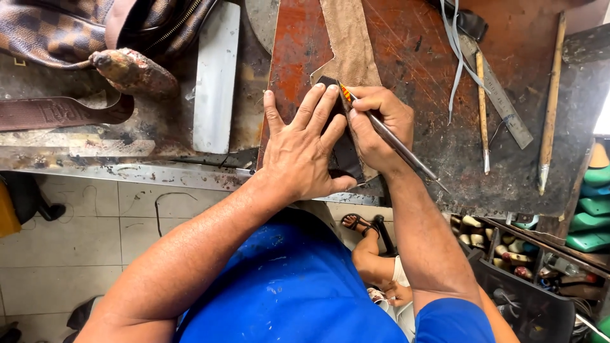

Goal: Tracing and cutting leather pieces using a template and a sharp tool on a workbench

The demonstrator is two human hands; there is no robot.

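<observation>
My left hand (302, 149) lies flat, fingers spread, pressing a dark pattern piece (346, 152) onto a tan strip of leather-like material (348, 38) on the reddish work board (406, 51). My right hand (375, 124) grips a thin metal tool with an orange-striped tip (394, 140). Its tip touches the top edge of the dark piece, close to my left index finger. Most of the dark piece is hidden under my left hand.
A metal ruler (499, 92), wooden-handled tools (549, 108) and grey straps (456, 57) lie at the right of the bench. A white block (216, 76), a brown belt (57, 111) and a checked bag (57, 25) sit at left. Green shoe lasts (591, 209) and a parts tray (508, 248) are at lower right.
</observation>
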